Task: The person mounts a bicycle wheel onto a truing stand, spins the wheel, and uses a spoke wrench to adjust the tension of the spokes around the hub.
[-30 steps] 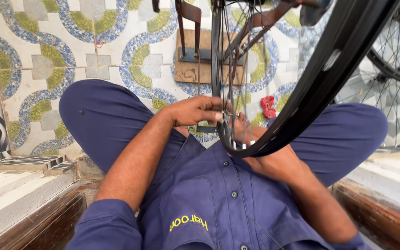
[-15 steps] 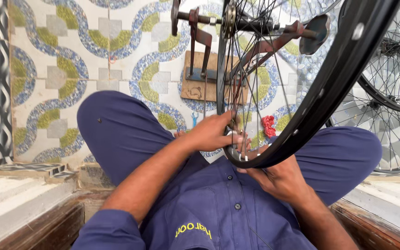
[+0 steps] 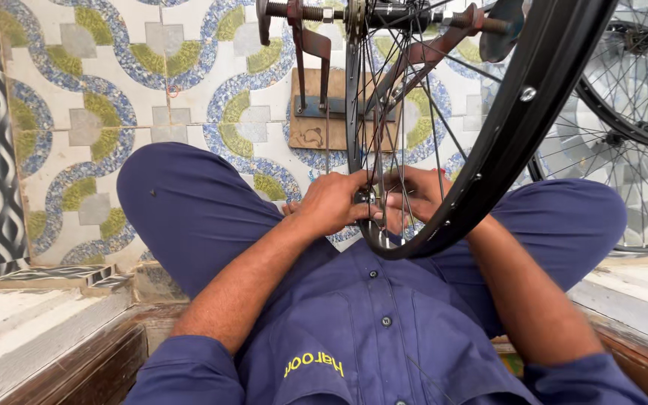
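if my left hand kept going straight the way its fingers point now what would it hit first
Probably the spokes at the bottom of the black wheel rim: the left hand points right, its fingers already at them. The right hand lies just beyond; depth is unclear.

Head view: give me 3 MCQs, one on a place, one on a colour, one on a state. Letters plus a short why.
1. Where are both hands working?
A. At the low part of the black wheel rim, among the spokes
B. On the wooden board on the floor
C. On the wheels at the far right

2. What colour are the person's shirt and trousers?
A. Red
B. White
C. Dark blue

3. How is the black wheel held?
A. Lying flat on the tiles
B. Mounted by its axle in a rusty metal stand
C. Leaning on the wall

Answers:
1 A: the left hand and right hand meet at the bottom of the wheel rim, fingers between the spokes.
2 C: shirt and trousers are both dark blue.
3 B: the axle sits in the stand, which rises from the wooden board.
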